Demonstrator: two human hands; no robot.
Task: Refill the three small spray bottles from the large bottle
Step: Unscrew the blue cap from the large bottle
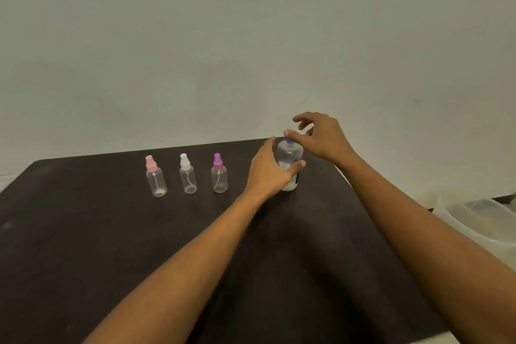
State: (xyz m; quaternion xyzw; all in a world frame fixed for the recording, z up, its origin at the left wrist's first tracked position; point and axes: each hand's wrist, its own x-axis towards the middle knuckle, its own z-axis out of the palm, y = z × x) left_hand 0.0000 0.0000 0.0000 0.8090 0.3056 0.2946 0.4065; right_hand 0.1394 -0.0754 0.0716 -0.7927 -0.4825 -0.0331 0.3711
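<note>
While hands (268, 169) flank large bottle (290, 165), three spray bottles (188, 176) upright.

Dark desk (83, 246) against a pale wall, three small clear spray bottles upright in a row, pink-capped (155, 176), white-capped (187, 174), purple-capped (219, 173), large bottle (290, 155) upright to their right, left hand (269, 170) spread around its body, right hand (321, 134) with thumb at its blue cap
</note>
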